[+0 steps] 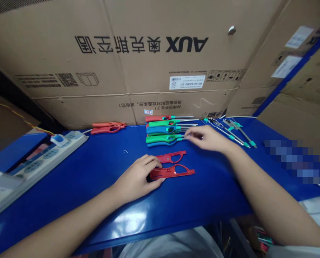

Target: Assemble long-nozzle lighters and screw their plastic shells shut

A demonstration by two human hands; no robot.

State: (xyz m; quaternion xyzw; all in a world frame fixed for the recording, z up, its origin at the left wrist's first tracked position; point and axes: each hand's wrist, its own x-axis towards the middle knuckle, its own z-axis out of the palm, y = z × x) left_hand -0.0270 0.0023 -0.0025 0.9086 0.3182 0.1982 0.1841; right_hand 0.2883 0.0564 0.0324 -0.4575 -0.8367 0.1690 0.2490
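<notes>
Left hand [137, 177] fingers pinch red shell [173, 172]; right hand [207, 138] fingers loosely touch green lighter [164, 139]

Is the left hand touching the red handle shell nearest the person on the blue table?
Touching. The head view shows the left hand lying on the near red handle shell, its fingers wrapped over the shell's left end with no gap.

Bare blue table [100, 168] ahead of my left hand [138, 177] — open going; past it a lighter stack [165, 130], metal rods [230, 130] and cardboard boxes [127, 53] wall off the back.
</notes>
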